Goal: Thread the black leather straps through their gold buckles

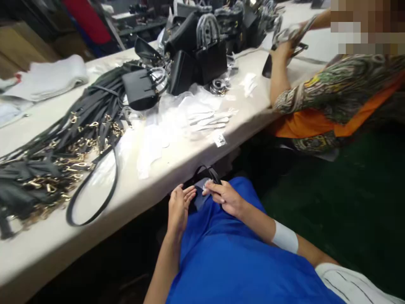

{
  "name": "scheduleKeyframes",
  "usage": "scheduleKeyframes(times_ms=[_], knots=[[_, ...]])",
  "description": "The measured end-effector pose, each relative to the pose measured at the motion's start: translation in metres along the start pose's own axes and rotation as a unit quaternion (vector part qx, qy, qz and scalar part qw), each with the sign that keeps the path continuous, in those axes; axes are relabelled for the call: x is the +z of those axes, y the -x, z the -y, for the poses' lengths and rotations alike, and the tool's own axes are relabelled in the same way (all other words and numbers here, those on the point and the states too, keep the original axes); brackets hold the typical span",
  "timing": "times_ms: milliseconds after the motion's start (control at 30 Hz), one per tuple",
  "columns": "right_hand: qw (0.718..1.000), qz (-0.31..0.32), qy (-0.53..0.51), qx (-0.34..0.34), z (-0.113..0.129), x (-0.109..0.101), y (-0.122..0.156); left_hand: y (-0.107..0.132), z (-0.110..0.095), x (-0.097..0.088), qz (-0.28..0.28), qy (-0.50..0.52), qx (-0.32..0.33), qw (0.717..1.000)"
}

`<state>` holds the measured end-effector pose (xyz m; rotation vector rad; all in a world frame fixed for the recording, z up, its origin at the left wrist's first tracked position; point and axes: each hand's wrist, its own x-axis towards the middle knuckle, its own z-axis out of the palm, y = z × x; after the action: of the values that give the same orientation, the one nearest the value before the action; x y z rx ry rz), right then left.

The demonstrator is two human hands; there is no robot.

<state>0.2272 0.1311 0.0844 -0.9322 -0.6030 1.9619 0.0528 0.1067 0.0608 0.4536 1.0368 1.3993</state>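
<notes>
A dark handbag (199, 198) rests at my lap below the table edge, its black handles (206, 171) standing up; much of it is hidden by my hands. My left hand (179, 207) is beside the bag on the left, fingers stretched out and holding nothing. On the other side, my right hand (228, 197) is closed in a pinch on a small piece of clear plastic (206, 187) close to the handles. The plastic is too small and blurred to make out further.
On the table (133, 198) lie a heap of black straps (88, 109) with gold clasps, several black handbags (210, 61) with wrapped handles, and white packing pieces (209, 120). One strap (115, 181) loops near the front edge. A co-worker's hand (283, 50) holds another bag at right.
</notes>
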Motion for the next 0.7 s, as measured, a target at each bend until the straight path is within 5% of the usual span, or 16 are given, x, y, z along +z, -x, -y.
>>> scheduleKeyframes(times_ms=[100,300,400,500,600,700], knots=[[0.999,0.015,-0.028,0.029,0.004,-0.001,-0.009,0.018,0.001,0.004,0.028,-0.18,-0.013,0.983],[0.998,0.028,-0.041,0.043,0.004,0.003,-0.017,0.034,0.006,0.014,0.098,-0.413,0.036,0.905],[0.999,0.018,-0.044,0.006,0.019,0.001,-0.017,0.035,0.0,0.015,0.086,-0.339,-0.015,0.937],[0.997,0.009,-0.064,-0.043,0.043,0.0,-0.003,0.036,-0.024,0.02,-0.003,-0.153,-0.042,0.987],[0.991,0.087,-0.093,-0.048,0.065,0.003,0.03,0.035,-0.06,0.029,-0.103,-0.032,-0.015,0.994],[0.977,0.204,-0.048,-0.04,0.074,0.005,0.069,0.036,-0.093,0.042,-0.144,0.014,-0.011,0.989]])
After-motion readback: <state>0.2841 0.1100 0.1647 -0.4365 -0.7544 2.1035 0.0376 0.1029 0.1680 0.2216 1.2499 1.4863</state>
